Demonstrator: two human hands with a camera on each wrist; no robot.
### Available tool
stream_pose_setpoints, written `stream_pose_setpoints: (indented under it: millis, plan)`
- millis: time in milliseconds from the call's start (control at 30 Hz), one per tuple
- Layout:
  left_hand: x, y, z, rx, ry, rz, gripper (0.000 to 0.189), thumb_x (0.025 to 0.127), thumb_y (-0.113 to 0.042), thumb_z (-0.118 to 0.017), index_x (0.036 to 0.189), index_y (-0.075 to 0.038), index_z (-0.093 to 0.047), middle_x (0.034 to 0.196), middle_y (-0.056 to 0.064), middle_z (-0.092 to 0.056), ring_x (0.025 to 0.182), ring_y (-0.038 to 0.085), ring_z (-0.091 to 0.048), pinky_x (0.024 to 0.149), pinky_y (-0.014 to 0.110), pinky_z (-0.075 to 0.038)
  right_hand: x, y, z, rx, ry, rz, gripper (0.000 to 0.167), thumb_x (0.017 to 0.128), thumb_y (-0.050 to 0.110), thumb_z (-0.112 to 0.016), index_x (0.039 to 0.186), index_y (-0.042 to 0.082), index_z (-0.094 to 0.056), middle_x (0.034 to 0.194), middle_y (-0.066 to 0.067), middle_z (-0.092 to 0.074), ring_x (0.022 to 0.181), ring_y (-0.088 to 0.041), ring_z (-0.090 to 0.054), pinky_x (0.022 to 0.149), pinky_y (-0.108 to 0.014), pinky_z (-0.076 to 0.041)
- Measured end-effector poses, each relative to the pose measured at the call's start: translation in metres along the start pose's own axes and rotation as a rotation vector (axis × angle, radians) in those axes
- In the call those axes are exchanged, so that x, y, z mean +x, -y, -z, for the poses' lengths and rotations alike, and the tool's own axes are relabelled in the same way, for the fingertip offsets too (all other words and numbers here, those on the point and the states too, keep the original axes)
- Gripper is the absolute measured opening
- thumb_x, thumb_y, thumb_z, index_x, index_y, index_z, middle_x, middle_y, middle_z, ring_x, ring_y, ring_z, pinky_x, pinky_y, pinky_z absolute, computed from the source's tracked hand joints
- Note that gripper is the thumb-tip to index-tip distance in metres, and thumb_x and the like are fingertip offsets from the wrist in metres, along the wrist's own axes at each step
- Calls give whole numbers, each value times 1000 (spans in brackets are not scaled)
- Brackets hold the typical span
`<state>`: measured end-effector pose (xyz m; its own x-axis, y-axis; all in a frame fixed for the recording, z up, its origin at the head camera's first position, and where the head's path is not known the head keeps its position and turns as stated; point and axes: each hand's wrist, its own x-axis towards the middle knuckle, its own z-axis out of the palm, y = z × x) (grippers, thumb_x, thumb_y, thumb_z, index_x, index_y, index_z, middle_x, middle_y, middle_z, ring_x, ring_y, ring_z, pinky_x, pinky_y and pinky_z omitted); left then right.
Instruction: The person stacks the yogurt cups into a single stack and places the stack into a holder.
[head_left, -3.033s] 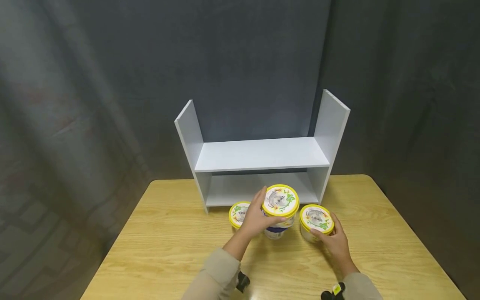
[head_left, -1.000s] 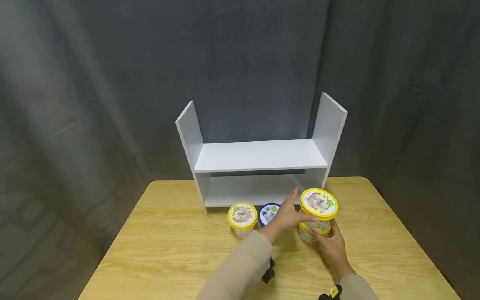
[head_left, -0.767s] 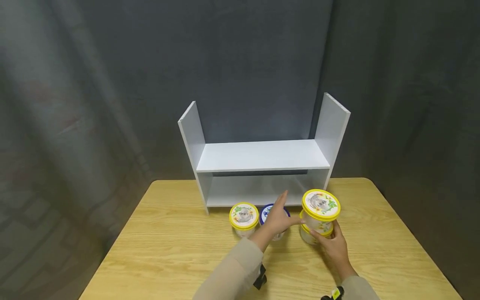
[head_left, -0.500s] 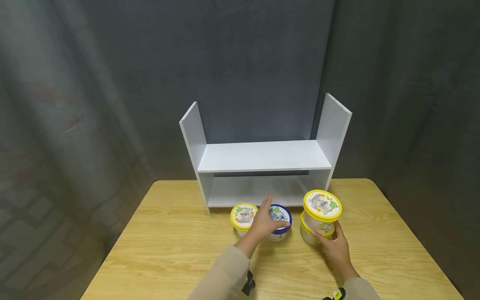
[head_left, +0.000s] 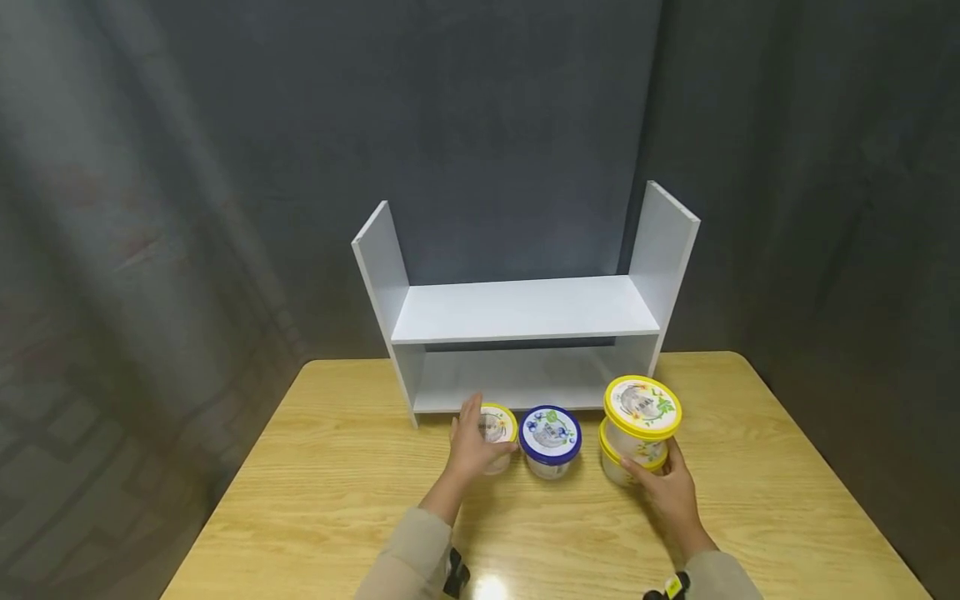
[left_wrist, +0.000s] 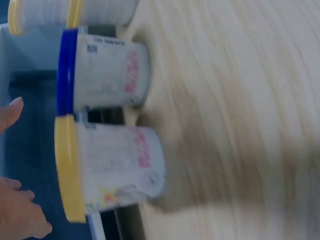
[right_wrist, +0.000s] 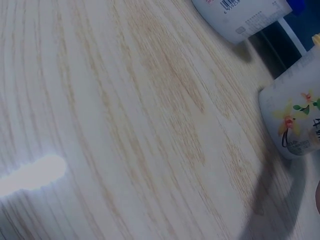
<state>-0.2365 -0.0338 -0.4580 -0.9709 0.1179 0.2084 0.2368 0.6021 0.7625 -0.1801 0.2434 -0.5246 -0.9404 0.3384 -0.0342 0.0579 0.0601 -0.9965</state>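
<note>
My left hand [head_left: 471, 448], fingers and thumb spread apart, is at the left yellow-lidded tub [head_left: 502, 427] and partly hides it in the head view. In the left wrist view its fingers stand over that tub's yellow lid [left_wrist: 70, 170], with a gap between. Just to the right a blue-lidded tub [head_left: 550, 437] stands upright. Farther right, two yellow-lidded tubs are stacked, the upper tub [head_left: 642, 407] sitting on the lower tub [head_left: 616, 472]. My right hand [head_left: 672, 492] grips the lower one from the right and front; only a fingertip's edge shows in the right wrist view.
Behind the tubs stands a white two-level shelf [head_left: 525, 310] with tall side panels. Its front edge is close to the tubs. Everything rests on a wooden table [head_left: 337, 500], with grey curtains [head_left: 517, 125] behind and at both sides.
The left hand brought the upper yellow-lidded tub onto the right one, let go, and moved left past the blue-lidded tub to the left tub. The right hand kept its grip.
</note>
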Motion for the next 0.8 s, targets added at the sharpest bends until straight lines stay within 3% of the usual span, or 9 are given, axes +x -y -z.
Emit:
stream_pose_setpoints:
  millis: [167, 433, 800]
  plan:
    - [-2, 15, 4, 23, -22, 10, 96, 56, -17, -79, 131, 6, -25, 135, 23, -24, 124, 36, -17, 100, 51, -8, 0, 0, 1, -11, 5, 5, 95, 71, 22, -71, 139, 29, -5, 139, -10, -21, 125, -25, -20, 101, -38, -19]
    - [-3, 33, 2, 37, 5, 64, 97, 55, -17, -79, 131, 8, -24, 135, 26, -19, 123, 41, -17, 97, 55, -14, -1, 3, -1, -25, 0, 8, 96, 71, 22, -71, 140, 23, -4, 140, -11, -18, 126, -26, -17, 102, -39, -18]
    - [-3, 44, -7, -29, -14, 97, 102, 51, -19, -81, 133, 4, -23, 135, 24, -22, 121, 41, -22, 96, 54, -19, -2, 5, 0, -23, 6, 1, 97, 70, 22, -72, 140, 20, -4, 140, -14, -18, 126, -29, -16, 102, -40, -15]
